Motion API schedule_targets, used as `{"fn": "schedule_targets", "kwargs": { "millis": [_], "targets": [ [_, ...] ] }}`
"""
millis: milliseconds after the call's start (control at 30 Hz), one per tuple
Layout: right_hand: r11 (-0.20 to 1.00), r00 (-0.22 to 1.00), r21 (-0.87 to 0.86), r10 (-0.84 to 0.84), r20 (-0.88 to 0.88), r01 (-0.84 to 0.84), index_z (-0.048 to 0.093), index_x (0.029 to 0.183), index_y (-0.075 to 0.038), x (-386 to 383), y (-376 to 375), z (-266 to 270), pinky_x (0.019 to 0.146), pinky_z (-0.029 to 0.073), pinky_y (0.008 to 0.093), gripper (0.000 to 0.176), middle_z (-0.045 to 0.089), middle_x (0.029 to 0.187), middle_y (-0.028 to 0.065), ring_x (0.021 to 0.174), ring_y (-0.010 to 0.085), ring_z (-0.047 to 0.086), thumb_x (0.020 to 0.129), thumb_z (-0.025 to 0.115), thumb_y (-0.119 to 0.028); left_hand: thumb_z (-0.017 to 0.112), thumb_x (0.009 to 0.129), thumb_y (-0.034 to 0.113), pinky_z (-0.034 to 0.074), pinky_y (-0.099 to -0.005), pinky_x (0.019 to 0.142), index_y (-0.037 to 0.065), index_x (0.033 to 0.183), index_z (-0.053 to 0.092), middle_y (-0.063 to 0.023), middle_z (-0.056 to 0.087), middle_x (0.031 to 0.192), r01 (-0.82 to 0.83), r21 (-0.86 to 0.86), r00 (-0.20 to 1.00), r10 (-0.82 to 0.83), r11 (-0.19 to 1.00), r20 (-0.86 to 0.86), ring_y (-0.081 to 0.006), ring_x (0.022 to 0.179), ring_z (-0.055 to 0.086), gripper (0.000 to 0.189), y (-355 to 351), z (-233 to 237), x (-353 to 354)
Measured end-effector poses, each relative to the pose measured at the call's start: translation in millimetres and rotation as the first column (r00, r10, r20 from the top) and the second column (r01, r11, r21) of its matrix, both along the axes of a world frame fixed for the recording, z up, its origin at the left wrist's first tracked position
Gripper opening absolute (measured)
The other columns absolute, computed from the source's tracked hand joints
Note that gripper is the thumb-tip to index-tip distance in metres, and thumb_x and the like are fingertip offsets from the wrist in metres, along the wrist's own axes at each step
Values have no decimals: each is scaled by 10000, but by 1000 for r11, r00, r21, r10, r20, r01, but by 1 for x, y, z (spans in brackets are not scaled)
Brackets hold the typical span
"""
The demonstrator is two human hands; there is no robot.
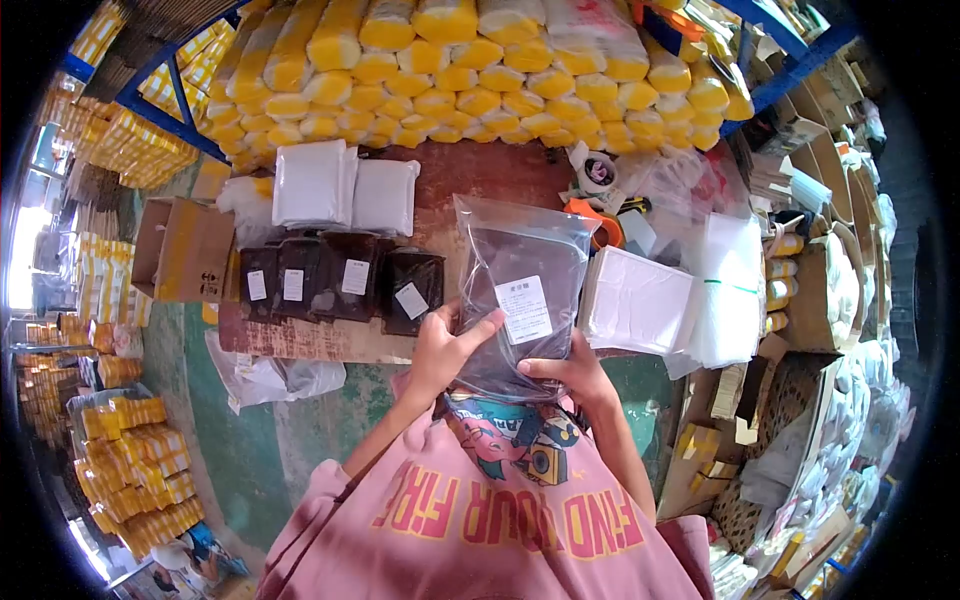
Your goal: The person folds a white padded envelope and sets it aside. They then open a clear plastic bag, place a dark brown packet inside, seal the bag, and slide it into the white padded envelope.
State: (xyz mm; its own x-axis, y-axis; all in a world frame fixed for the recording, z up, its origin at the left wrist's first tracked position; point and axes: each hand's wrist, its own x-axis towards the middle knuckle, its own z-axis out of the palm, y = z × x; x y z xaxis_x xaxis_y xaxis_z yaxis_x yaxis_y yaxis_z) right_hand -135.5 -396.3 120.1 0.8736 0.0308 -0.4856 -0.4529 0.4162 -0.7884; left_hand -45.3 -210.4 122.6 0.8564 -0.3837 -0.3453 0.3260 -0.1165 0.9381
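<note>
Between my two hands is a clear plastic bag (480, 255) with a dark item inside and a white printed label (523, 310). My left hand (445, 350) grips the bag's left side, its thumb beside the label. The lower right edge is pinched by my right hand (575, 370), thumb on the front. Left of the bag, several dark packets (410, 290) with white labels lie in a row on the reddish table (450, 170). Behind them are two stacks of white packets (312, 185). A stack of white sheets or bags (635, 300) lies to the right.
Yellow and white rolls (480, 80) are piled along the back. A cardboard box (185, 250) stands at the left. An orange tape dispenser (605, 228), a tape roll (598, 172) and a banded plastic stack (728, 290) lie at the right. Loose plastic (310, 380) hangs off the front edge.
</note>
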Motion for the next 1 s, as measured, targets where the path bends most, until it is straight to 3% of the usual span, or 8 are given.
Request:
{"fn": "schedule_targets", "kwargs": {
  "millis": [100, 233, 267, 367, 500, 733, 833, 1000],
  "targets": [
    [998, 998, 52, -32, -51, 35, 604, 1176, 31, -2, -1, -2, 850, 517, 305, 481, 683, 1067, 102, 929, 173, 645, 740, 798, -26, 692, 888, 327, 483, -253, 719, -18, 946, 677, -41, 674, 810, 4, 68, 1000, -2, 998, -30, -90, 762, 595, 350, 9, -13, 0],
    [992, 990, 95, -74, -122, 86, 607, 1173, 24, -6, -1, -3, 842, 518, 304, 478, 684, 1059, 97, 923, 173, 644, 737, 798, -21, 636, 932, 258, 475, -242, 742, -7, 1039, 641, -21, 663, 904, -13, -217, 994, -10, 976, -107, -77, 809, 581, 286, 8, 1, -6],
    [992, 991, 94, -69, -118, 81, 609, 1170, 24, -6, 0, -3, 841, 517, 301, 477, 684, 1055, 96, 922, 171, 644, 736, 800, -30, 655, 915, 242, 480, -249, 755, -8, 1109, 619, -29, 663, 981, 56, -214, 989, -84, 975, -125, -78, 846, 583, 317, 13, 2, -4],
    [997, 996, 72, -33, -84, 39, 614, 1162, 24, -5, -1, 0, 841, 513, 293, 477, 685, 1047, 92, 922, 163, 642, 733, 809, -51, 675, 897, 228, 484, -249, 755, -10, 1084, 638, -37, 673, 965, 102, -173, 988, -120, 980, -100, -79, 833, 591, 305, 12, 2, 0],
    [997, 997, -20, 69, -16, -70, 620, 1154, 23, 3, -8, -2, 853, 505, 284, 476, 687, 1045, 86, 931, 153, 639, 728, 815, -60, 683, 887, 281, 479, -243, 725, -28, 983, 678, -28, 682, 884, 27, -94, 988, -40, 995, -148, -79, 792, 594, 323, 6, -1, 4],
    [996, 997, 40, 82, -16, -81, 615, 1164, 25, 8, -9, 2, 889, 487, 287, 507, 680, 1074, 82, 960, 155, 631, 715, 827, -79, 652, 899, 230, 479, -238, 710, -26, 1041, 664, -36, 678, 928, -9, -257, 971, -52, 966, -232, -71, 800, 587, 293, 13, -3, 6],
    [995, 995, -11, 102, 4, -102, 610, 1171, 21, 10, -10, 3, 907, 479, 292, 531, 676, 1091, 88, 985, 155, 625, 706, 839, -91, 647, 893, 188, 486, -236, 697, -31, 1073, 647, -38, 674, 955, 14, -280, 963, -88, 960, -254, -68, 794, 591, 284, 16, -2, 8],
    [991, 991, -26, 130, -16, -130, 603, 1171, 18, 13, -12, 3, 901, 478, 291, 564, 671, 1078, 79, 979, 159, 621, 685, 858, -113, 668, 886, 229, 471, -228, 647, -21, 931, 689, -12, 670, 850, -46, -188, 967, -3, 981, -253, -61, 749, 581, 255, 7, 8, 13]
  ]
}}
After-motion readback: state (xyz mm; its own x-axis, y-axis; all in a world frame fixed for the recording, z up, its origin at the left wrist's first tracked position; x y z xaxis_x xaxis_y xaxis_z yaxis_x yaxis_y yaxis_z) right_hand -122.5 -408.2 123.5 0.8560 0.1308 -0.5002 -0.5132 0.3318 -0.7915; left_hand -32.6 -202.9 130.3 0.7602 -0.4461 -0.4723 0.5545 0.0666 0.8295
